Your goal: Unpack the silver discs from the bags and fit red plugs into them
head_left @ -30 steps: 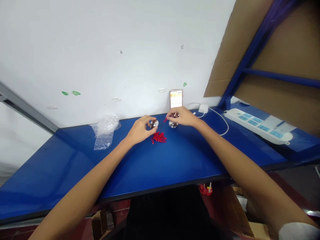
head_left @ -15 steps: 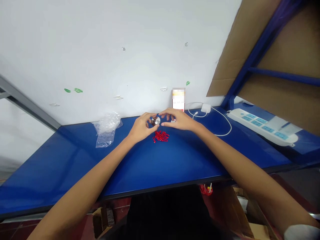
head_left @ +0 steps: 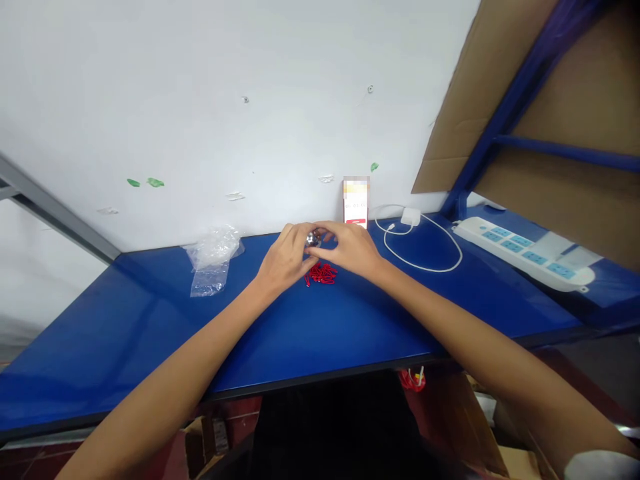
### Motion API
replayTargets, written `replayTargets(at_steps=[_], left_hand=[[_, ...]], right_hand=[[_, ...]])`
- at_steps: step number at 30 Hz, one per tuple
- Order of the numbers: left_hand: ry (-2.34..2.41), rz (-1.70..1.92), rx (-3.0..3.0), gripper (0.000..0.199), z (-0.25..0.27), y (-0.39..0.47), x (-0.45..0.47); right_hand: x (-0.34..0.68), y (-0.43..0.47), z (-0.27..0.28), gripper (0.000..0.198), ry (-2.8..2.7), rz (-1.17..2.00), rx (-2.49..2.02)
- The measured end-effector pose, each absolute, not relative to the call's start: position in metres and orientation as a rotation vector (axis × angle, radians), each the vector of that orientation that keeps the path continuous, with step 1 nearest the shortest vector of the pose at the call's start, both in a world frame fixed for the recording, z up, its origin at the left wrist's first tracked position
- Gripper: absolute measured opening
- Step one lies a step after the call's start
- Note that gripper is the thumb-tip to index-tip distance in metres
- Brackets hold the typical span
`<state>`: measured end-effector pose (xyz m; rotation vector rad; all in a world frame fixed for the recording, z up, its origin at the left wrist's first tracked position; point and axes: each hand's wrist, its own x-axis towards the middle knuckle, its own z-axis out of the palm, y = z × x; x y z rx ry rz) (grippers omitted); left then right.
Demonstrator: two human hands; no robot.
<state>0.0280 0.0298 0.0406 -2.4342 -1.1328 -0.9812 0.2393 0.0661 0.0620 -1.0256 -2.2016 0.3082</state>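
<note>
A small shiny round metal piece (head_left: 312,239) sits between the fingertips of my two hands, just above the back part of the blue table. My left hand (head_left: 284,259) grips it from the left, its fingers curled around it. From the right, the thumb and fingers of my right hand (head_left: 354,251) close on the same piece and partly cover it. Right below my hands lies a small pile of red cord loops (head_left: 323,274) with tiny metal ends, partly hidden by my left thumb.
A crumpled clear plastic bag (head_left: 213,260) lies on the blue table (head_left: 320,333) to the left. Behind my right hand a phone (head_left: 356,203) leans on the white wall. A white charger (head_left: 411,217) with its cable and a power strip (head_left: 525,253) are at the right.
My hands have come together. The right hand has moved left, and its fingers now meet the metal piece in my left hand, where a gap showed before.
</note>
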Motion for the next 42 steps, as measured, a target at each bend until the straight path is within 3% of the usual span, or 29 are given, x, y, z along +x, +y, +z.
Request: replayTargets(at_steps=[5, 11, 16, 20, 27, 35, 42], left_hand=[[-1.201, -1.02, -2.45, 0.058, 0.038, 0.025, 0.034], [-1.263, -1.121, -2.383, 0.062, 0.036, 0.026, 0.034], [-1.408, -1.133, -2.369, 0.057, 0.037, 0.028, 0.033], [-1.492, -1.114, -2.384, 0.052, 0.032, 0.032, 0.031], [-1.544, -1.097, -2.404, 0.049, 0.027, 0.035, 0.028], [-1.555, -1.117, -2.436, 0.047, 0.024, 0.036, 0.028], [-1.591, -1.095, -2.463, 0.046, 0.023, 0.036, 0.028]], right_hand=[[0.235, 0.064, 0.061, 0.042, -2.21, 0.329, -1.075], [0.254, 0.086, 0.066, 0.065, -2.127, 0.441, -0.926], [0.297, 0.121, 0.077, 0.041, -2.237, 0.434, -1.051], [0.317, 0.138, 0.073, 0.04, -2.446, 0.61, -1.13], [0.312, 0.144, 0.059, 0.028, -2.602, 0.477, -1.11], [0.311, 0.144, 0.057, 0.023, -2.699, 0.466, -1.05], [0.312, 0.148, 0.052, 0.036, -2.722, 0.484, -1.127]])
